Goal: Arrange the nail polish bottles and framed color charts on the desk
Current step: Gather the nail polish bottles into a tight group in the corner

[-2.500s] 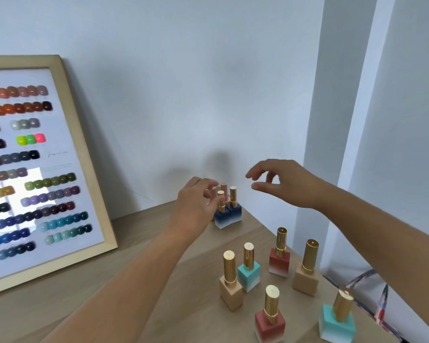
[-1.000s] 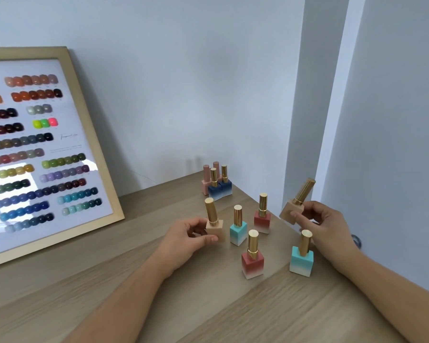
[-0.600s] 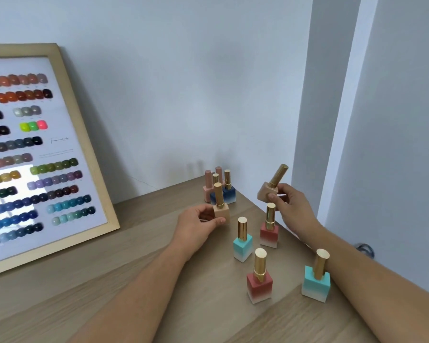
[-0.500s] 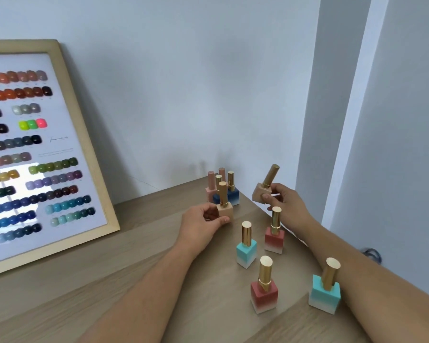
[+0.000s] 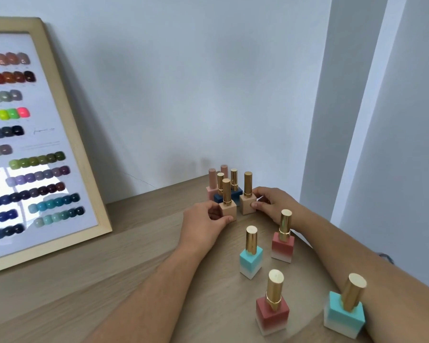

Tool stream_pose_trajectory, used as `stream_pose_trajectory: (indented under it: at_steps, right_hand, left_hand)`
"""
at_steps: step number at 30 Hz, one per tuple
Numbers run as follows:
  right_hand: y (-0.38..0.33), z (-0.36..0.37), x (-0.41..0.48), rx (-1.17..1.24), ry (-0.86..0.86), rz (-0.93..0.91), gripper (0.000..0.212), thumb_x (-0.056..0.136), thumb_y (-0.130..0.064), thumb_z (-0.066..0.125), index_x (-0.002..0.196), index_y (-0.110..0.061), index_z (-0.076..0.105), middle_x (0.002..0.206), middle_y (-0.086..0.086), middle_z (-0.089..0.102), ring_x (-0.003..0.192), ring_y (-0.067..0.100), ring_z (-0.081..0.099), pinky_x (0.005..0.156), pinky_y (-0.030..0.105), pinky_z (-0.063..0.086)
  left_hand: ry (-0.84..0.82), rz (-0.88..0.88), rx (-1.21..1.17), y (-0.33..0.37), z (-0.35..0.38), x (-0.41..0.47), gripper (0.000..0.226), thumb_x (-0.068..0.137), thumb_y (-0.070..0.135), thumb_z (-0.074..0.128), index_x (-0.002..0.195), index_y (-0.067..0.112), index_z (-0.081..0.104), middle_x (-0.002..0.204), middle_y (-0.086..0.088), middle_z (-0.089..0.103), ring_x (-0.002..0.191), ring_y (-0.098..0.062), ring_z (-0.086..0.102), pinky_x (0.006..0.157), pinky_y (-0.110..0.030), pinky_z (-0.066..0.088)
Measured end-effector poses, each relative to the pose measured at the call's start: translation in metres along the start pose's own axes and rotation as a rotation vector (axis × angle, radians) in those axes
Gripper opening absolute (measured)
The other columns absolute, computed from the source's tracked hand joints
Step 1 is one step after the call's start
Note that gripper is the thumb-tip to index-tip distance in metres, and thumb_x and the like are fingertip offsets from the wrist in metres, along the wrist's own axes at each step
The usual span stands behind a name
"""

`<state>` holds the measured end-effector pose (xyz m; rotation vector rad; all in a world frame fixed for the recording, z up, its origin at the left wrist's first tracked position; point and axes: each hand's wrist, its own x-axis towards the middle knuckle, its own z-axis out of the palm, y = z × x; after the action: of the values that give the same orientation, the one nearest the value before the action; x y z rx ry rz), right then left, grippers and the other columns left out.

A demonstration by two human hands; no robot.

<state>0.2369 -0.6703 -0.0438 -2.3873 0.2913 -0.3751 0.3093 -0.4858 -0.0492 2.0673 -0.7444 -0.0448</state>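
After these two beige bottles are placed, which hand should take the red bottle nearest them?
Probably the right. That red bottle stands just beside the wrist of the right hand, while the left hand sits farther off, with a teal bottle roughly between.

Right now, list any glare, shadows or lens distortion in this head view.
Head view: a bright window-like reflection washes out swatches low on the wood-framed colour chart; faint soft shadows of the far pink and blue nail polish bottles fall on the pale wall; the grey wall corner leans, wide-angle distortion.
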Motion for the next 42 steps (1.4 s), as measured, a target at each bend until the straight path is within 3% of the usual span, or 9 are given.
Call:
stream_pose_trajectory:
  at_steps: [5, 9, 15, 18, 21, 23, 26, 29, 42]
  right_hand:
    - [-0.004, 0.002, -0.002, 0.011, -0.005, -0.014, 0.024, 0.09, -0.014, 0.056, 0.112, -0.019, 0.064, 0.098, -0.009, 0.062, 0.09, 0.006, 0.055, 0.073, 0.009, 0.036]
    - [-0.007, 0.005, -0.005, 0.007, 0.026, -0.013, 0.025, 0.088, -0.016, 0.059, 0.113, -0.018, 0.065, 0.101, -0.005, 0.064, 0.095, 0.01, 0.056, 0.085, 0.021, 0.039]
    - [-0.006, 0.009, -0.006, 0.138, 0.122, 0.028, 0.032, 0.079, -0.018, 0.071, 0.105, -0.025, 0.055, 0.097, -0.007, 0.061, 0.086, 0.01, 0.061, 0.078, 0.02, 0.047]
    - [-0.007, 0.01, -0.002, 0.147, 0.134, 0.033, 0.039, 0.078, -0.017, 0.072, 0.113, -0.022, 0.053, 0.1, -0.005, 0.061, 0.088, 0.013, 0.062, 0.08, 0.024, 0.05]
    - [-0.007, 0.011, 0.003, 0.144, 0.137, 0.014, 0.039, 0.078, -0.018, 0.072, 0.113, -0.023, 0.055, 0.1, -0.005, 0.061, 0.087, 0.012, 0.062, 0.074, 0.016, 0.046]
    - [-0.008, 0.012, 0.007, 0.145, 0.137, 0.002, 0.038, 0.078, -0.018, 0.072, 0.112, -0.024, 0.057, 0.1, -0.004, 0.061, 0.085, 0.01, 0.061, 0.07, 0.013, 0.043]
    - [-0.008, 0.015, 0.015, 0.131, 0.14, -0.011, 0.04, 0.079, -0.018, 0.072, 0.116, -0.022, 0.058, 0.107, -0.001, 0.063, 0.087, 0.011, 0.061, 0.073, 0.014, 0.045]
    - [-0.008, 0.016, 0.024, 0.09, 0.12, -0.026, 0.046, 0.081, -0.02, 0.07, 0.124, -0.019, 0.056, 0.119, -0.001, 0.063, 0.094, 0.011, 0.061, 0.086, 0.022, 0.045]
    - [-0.008, 0.022, 0.049, 0.021, 0.056, -0.067, 0.05, 0.086, -0.021, 0.064, 0.133, -0.02, 0.05, 0.134, -0.002, 0.056, 0.104, 0.01, 0.057, 0.091, 0.023, 0.038]
  left_hand:
    - [0.011, -0.005, -0.005, 0.001, 0.0, 0.0, 0.029, 0.071, 0.026, 0.079, 0.096, 0.021, 0.065, 0.086, 0.009, 0.065, 0.078, 0.0, 0.059, 0.066, -0.012, 0.046]
    - [0.026, 0.001, -0.006, 0.002, 0.001, 0.001, 0.026, 0.069, 0.026, 0.08, 0.087, 0.024, 0.062, 0.078, 0.012, 0.061, 0.075, 0.0, 0.058, 0.064, -0.012, 0.046]
    - [0.103, -0.027, -0.026, -0.001, 0.002, 0.002, 0.043, 0.064, 0.03, 0.084, 0.082, 0.028, 0.046, 0.078, 0.008, 0.055, 0.067, -0.004, 0.053, 0.055, -0.015, 0.037]
    - [0.12, -0.071, -0.07, -0.003, 0.0, 0.008, 0.06, 0.058, 0.033, 0.087, 0.093, 0.028, 0.039, 0.089, 0.007, 0.051, 0.077, -0.008, 0.054, 0.062, -0.019, 0.044]
    - [0.109, -0.124, -0.081, -0.004, 0.001, 0.017, 0.077, 0.056, 0.035, 0.087, 0.115, 0.028, 0.038, 0.101, 0.005, 0.05, 0.092, -0.015, 0.056, 0.08, -0.031, 0.051]
    - [0.107, -0.144, -0.092, -0.007, 0.001, 0.024, 0.081, 0.056, 0.035, 0.087, 0.121, 0.025, 0.04, 0.103, 0.005, 0.051, 0.093, -0.015, 0.057, 0.081, -0.031, 0.052]
    - [0.107, -0.14, -0.108, -0.012, 0.0, 0.03, 0.076, 0.056, 0.035, 0.088, 0.118, 0.024, 0.046, 0.101, 0.006, 0.054, 0.081, -0.004, 0.056, 0.066, -0.02, 0.046]
    - [0.12, -0.127, -0.115, -0.015, 0.0, 0.035, 0.068, 0.055, 0.035, 0.088, 0.111, 0.024, 0.052, 0.092, 0.01, 0.056, 0.076, 0.003, 0.053, 0.059, -0.014, 0.039]
    - [0.142, -0.113, -0.086, -0.023, 0.0, 0.059, 0.056, 0.063, 0.03, 0.085, 0.111, 0.02, 0.058, 0.078, 0.017, 0.055, 0.074, 0.002, 0.055, 0.059, -0.014, 0.04]
